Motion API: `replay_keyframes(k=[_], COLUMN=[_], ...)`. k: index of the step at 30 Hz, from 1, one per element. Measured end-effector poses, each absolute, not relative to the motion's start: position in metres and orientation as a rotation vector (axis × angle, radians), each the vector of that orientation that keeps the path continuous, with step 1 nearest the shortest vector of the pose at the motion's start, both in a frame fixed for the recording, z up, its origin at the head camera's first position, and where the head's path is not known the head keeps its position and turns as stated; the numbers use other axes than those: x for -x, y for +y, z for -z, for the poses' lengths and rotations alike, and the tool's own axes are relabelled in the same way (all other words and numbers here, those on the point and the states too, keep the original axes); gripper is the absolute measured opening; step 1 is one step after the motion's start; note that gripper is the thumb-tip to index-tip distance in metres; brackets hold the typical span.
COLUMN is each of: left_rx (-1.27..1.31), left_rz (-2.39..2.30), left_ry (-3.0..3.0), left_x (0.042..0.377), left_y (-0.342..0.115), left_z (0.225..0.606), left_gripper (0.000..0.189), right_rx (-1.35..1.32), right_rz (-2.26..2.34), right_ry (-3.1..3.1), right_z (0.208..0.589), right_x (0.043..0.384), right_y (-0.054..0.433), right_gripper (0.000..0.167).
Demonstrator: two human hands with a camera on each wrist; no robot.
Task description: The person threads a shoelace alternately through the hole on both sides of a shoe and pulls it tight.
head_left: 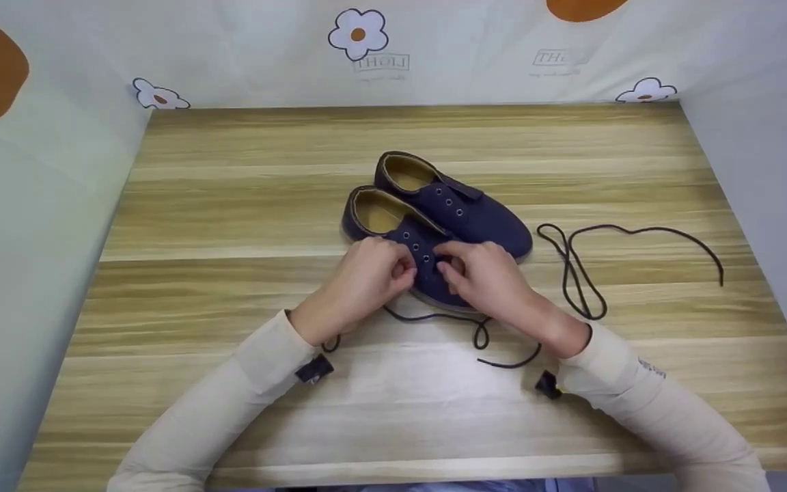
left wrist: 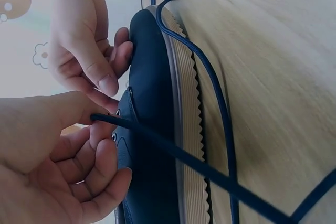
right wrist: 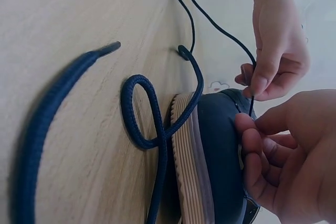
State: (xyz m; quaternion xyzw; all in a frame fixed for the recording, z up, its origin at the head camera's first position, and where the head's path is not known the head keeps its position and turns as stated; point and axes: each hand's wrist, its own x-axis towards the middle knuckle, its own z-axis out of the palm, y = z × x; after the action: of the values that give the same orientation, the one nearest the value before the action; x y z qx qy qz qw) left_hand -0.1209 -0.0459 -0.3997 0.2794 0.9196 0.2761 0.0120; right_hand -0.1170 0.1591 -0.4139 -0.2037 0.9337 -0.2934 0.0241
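Two navy lace-up shoes lie side by side, toes pointing right and toward me. My left hand (head_left: 373,270) is at the eyelets of the nearer shoe (head_left: 445,290), pinching a dark shoelace (left wrist: 178,153) between thumb and index finger. From that pinch the lace runs down to the table and loops along the sole. Opposite it, my right hand (head_left: 489,273) has bent fingers against the shoe's upper, with the index fingertip right at the eyelet flap. In the right wrist view, the lace reaches down to these fingertips; I cannot tell whether they pinch it.
The farther shoe (head_left: 503,222) touches the nearer one and shows bare eyelets. A second dark shoelace (head_left: 629,231) lies loosely looped on the wooden table (head_left: 229,205) to the right. Pale curtains (head_left: 448,68) with flower prints stand along the back and sides.
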Motion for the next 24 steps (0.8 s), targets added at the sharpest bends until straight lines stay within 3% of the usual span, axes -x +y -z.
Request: replay_keyframes(k=[24], left_rx=[-0.822], left_rz=[-0.824], left_ry=[2.968], left_x=[0.122], left_y=[-0.041], left_z=[0.404], left_gripper=[0.012], right_rx=[0.752], right_rz=[1.236], right_ry=[2.807], right_z=[0.421], right_x=[0.127], right_y=[0.161], right_gripper=[0.018])
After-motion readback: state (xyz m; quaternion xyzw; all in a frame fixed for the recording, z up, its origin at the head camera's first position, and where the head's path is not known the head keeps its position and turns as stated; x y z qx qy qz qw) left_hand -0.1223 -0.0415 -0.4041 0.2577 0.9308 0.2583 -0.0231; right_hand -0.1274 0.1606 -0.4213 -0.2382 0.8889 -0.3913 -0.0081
